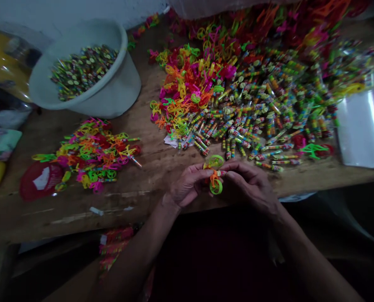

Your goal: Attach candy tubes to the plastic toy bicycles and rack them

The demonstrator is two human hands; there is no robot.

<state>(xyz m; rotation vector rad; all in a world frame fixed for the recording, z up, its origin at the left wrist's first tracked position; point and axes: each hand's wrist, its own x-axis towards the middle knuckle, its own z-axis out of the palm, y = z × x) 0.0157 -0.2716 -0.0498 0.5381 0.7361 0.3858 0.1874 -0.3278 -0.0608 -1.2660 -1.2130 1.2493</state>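
Observation:
Close to the table's front edge, my left hand (187, 184) pinches a small plastic toy bicycle (216, 187) with green wheels and an orange frame. My right hand (251, 180) closes its fingertips on a small candy tube (221, 173), mostly hidden by the fingers, whose end meets the toy's orange part. Just beyond both hands lies a heap of clear-wrapped candy tubes (246, 109). Loose toy bicycles (183, 84) in orange, pink, yellow and green are piled behind and to the left of those tubes.
A white tub (124, 92) of candy tubes stands at the back left. Before it, on the wooden table (155, 176), is a pile of toys (92, 151) beside a red basket-like lid (39, 182). Clear plastic sheets (363, 130) lie at the right; red packs (114, 247) sit below the edge.

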